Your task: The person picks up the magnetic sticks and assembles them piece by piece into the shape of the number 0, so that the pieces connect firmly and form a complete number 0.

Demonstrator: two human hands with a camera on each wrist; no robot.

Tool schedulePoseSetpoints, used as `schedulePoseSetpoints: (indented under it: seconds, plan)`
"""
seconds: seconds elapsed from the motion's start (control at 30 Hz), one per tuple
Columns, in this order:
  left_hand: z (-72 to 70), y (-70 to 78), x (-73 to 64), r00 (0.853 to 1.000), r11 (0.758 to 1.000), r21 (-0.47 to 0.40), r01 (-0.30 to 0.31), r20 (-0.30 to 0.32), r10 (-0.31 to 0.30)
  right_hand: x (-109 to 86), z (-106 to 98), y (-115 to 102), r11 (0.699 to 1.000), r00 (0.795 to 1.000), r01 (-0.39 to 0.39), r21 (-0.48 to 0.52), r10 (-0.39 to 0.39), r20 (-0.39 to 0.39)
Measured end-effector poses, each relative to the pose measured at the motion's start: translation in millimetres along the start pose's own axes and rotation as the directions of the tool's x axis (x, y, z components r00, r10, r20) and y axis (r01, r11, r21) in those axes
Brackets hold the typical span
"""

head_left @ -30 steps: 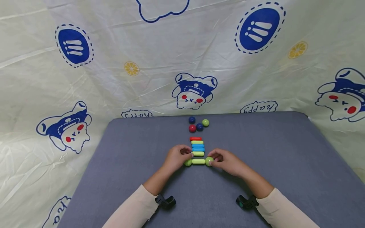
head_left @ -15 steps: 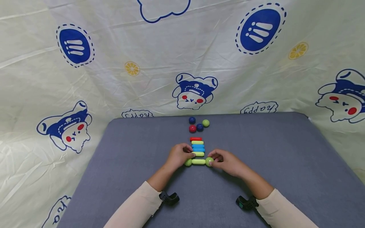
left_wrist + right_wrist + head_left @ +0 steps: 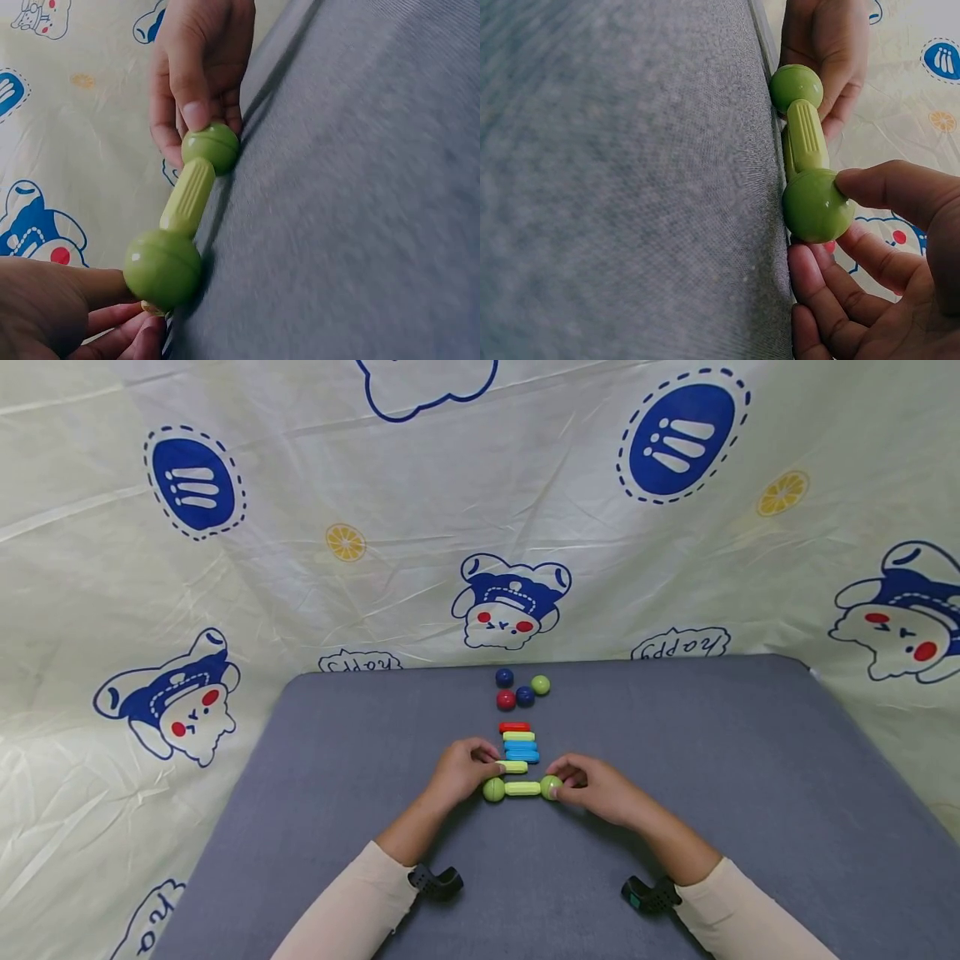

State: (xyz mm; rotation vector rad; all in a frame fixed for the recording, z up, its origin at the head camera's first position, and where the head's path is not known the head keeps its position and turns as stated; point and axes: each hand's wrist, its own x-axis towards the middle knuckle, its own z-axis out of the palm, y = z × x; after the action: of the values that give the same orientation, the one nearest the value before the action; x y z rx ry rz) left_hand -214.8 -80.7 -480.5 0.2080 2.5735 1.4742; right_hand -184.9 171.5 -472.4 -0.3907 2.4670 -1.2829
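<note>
Two green balls, one on the left (image 3: 493, 790) and one on the right (image 3: 551, 787), are joined by a yellow-green rod (image 3: 522, 788) into a dumbbell shape on the table. My right hand (image 3: 603, 789) pinches the right ball between thumb and fingers, plainly shown in the right wrist view. Just behind the left ball, my left hand (image 3: 459, 777) pinches the left end of a second yellow-green rod (image 3: 515, 767). That rod lies parallel to the joined one. In the left wrist view, the near ball (image 3: 163, 270) mostly hides it, with its end peeking out below.
Beyond the left hand's rod, two blue rods (image 3: 521, 751), a yellow-green rod (image 3: 519, 737) and a red rod (image 3: 514, 727) lie in a row. Farther back sit two dark blue balls (image 3: 525, 696), a red ball (image 3: 506, 699) and a green ball (image 3: 540, 685) on the grey table (image 3: 712, 760).
My left hand first shifts slightly right, then back left, drawing the pinched rod left out of line with the row. The right hand stays on its ball.
</note>
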Motion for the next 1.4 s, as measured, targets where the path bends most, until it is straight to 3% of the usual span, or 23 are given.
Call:
schedulePoseSetpoints:
  seconds: [0.17, 0.3, 0.43, 0.67, 0.93, 1.03, 1.17, 1.3, 1.4]
  plan:
    - [-8.4, -9.2, -5.0, 0.999, 0.998, 0.049, -0.035, -0.025, 0.036, -1.6, -0.1, -1.8, 1.0, 1.0, -0.003, -0.004, 0.003, -0.007]
    - [-17.3, -13.4, -14.6, 0.991, 0.979, 0.184, -0.086, -0.084, 0.102, -2.0, -0.4, -3.2, 1.0, 1.0, 0.0, -0.008, 0.0, -0.015]
    - [-22.9, -12.9, -23.0, 0.983, 0.955, 0.282, -0.093, -0.125, 0.133, -2.4, -0.7, -4.4, 1.0, 1.0, 0.01, -0.011, -0.011, -0.021]
    - [-20.7, -11.6, -24.7, 0.985, 0.938, 0.332, -0.097, -0.103, 0.138, -1.5, 0.1, -3.0, 0.999, 1.0, 0.021, -0.039, -0.021, -0.013]
    - [-24.4, -12.3, -31.2, 0.981, 0.926, 0.364, -0.102, -0.12, 0.155, -1.2, 0.3, -1.2, 0.997, 0.999, 0.045, -0.056, -0.046, -0.017]
    - [-25.2, -12.6, -36.7, 0.986, 0.934, 0.349, -0.073, -0.116, 0.121, -0.7, 0.0, -1.2, 0.998, 0.999, 0.032, -0.056, -0.033, -0.029]
    - [-24.9, -12.5, -47.3, 0.996, 0.968, 0.249, 0.01, -0.09, 0.013, 0.0, 0.0, -1.2, 0.997, 0.999, 0.035, -0.063, -0.037, -0.03]
    - [-25.3, -12.1, -55.1, 0.998, 0.991, 0.115, 0.061, 0.01, -0.062, 0.9, 0.1, -0.2, 0.997, 0.999, 0.034, -0.071, -0.037, -0.037]
    - [-23.4, -11.4, -56.9, 0.99, 0.995, 0.024, 0.102, 0.094, -0.103, 1.5, 0.0, 0.6, 0.997, 0.998, 0.037, -0.073, -0.04, -0.042]
